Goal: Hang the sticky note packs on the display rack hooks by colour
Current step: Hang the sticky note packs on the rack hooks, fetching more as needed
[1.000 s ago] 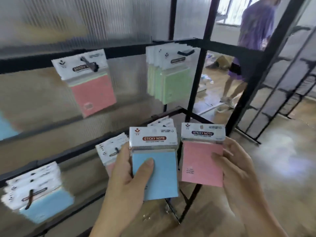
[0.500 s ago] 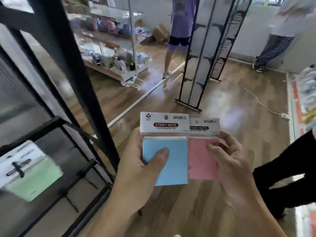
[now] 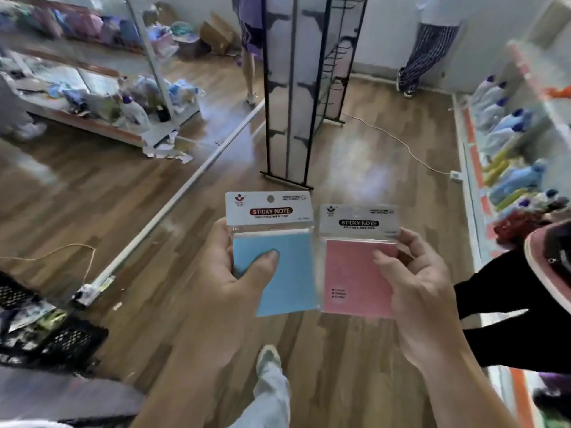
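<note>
Head view. Left hand (image 3: pixel 222 282) grips a blue square sticky note pack with a white header card (image 3: pixel 293 279): thumb pressed across the pad's front lower left, the other fingers curled behind, out of sight. Right hand (image 3: pixel 423 291) holds a pink square sticky note pack with a white header card (image 3: pixel 349 273) by its right edge, thumb on the front, fingers curled round the back. Both packs upright, headers up, "STICKY NOTE" legible, held in the air just beside each other over the brown wooden plank floor (image 3: pixel 92 196); whether their edges touch, cannot tell. Tall black metal display rack frame (image 3: pixel 268 88) stands on the floor well beyond the packs. Black mesh basket (image 3: pixel 68 341) at lower left. Long white pole (image 3: pixel 173 208) lies on the floor, left.
</note>
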A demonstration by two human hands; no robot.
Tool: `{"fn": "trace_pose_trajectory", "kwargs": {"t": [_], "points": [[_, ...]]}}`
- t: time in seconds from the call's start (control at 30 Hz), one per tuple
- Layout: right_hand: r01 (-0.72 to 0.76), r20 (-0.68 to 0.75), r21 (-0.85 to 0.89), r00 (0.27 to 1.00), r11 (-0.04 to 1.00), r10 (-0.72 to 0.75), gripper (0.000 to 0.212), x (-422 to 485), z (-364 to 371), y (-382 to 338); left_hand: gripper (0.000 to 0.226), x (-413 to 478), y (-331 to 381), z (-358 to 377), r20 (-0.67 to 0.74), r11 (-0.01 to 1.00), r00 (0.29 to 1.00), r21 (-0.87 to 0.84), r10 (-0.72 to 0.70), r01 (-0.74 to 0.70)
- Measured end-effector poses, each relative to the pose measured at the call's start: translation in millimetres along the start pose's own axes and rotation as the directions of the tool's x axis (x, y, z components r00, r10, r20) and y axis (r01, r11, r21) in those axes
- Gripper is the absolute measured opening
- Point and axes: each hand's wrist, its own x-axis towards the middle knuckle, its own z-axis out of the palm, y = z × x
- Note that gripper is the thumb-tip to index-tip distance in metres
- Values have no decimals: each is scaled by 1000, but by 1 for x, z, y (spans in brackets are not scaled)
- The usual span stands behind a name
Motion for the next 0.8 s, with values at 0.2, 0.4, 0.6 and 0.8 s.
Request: {"fn": "trace_pose_trajectory", "kwargs": {"t": [0.2,0.4,0.6,0.8], "points": [[-8,-31,-29,999,1000,8,31,123,8,-6,38,130,-16,26,26,999,1000,-43,5,-4],[31,-81,-65,996,997,-36,28,241,14,-30,48,263,3,58,93,997,994,-53,60,-55],[13,-143,-26,990,1000,-17,28,344,7,-37,66,370,1,102,194,999,981,7,30,-32],[-5,-189,17,982,1000,8,28,467,-17,-30,64,482,-16,161,225,1000,974,19,-6,2]]}}
